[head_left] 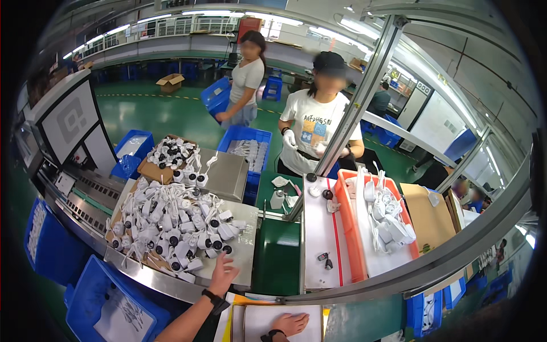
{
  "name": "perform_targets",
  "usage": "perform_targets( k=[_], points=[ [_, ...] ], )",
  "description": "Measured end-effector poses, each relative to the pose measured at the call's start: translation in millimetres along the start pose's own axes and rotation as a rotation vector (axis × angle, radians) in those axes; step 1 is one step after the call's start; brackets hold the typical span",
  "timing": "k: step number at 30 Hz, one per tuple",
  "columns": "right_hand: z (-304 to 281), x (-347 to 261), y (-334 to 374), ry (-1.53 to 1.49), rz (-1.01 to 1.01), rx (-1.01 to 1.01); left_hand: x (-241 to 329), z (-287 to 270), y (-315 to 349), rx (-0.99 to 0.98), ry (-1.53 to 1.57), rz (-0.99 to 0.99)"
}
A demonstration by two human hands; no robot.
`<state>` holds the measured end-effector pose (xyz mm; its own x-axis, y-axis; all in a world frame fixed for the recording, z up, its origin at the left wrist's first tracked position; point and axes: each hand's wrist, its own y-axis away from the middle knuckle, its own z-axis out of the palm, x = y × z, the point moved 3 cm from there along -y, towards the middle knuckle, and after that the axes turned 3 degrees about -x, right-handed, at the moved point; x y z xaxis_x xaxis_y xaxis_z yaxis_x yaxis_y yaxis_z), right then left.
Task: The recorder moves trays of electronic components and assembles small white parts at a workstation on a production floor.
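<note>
My left hand (224,275) reaches over the steel bench top at the near right edge of a heap of white power adapters (171,219). Its fingers are apart, and nothing shows in them. Just beyond the fingertips sits an adapter with a round black part (227,249); whether they touch cannot be made out. The heap has coiled white cables and several black round ends, and it partly covers brown cardboard. My right hand (292,324) lies flat, holding nothing, on a white surface (256,319) in front of me.
An orange bin (356,251) with white adapters stands to the right, behind a metal frame post (364,91). Blue bins (85,319) are at the left. Across the bench stands a gloved co-worker (319,119); another person (246,80) carries a blue bin.
</note>
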<state>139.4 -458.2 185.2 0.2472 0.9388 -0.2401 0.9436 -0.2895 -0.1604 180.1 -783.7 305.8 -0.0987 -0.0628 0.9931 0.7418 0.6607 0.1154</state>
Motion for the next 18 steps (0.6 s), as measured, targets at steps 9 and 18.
perform_targets(
  k=[9, 18],
  points=[
    [-8, 0, -2, -0.015, 0.039, 0.019, 61, 39, -23, -0.166, -0.057, 0.108],
    [-3, -1, 3, 0.002, -0.018, 0.038, -65, -26, 97, -0.038, -0.494, 0.117]
  ],
)
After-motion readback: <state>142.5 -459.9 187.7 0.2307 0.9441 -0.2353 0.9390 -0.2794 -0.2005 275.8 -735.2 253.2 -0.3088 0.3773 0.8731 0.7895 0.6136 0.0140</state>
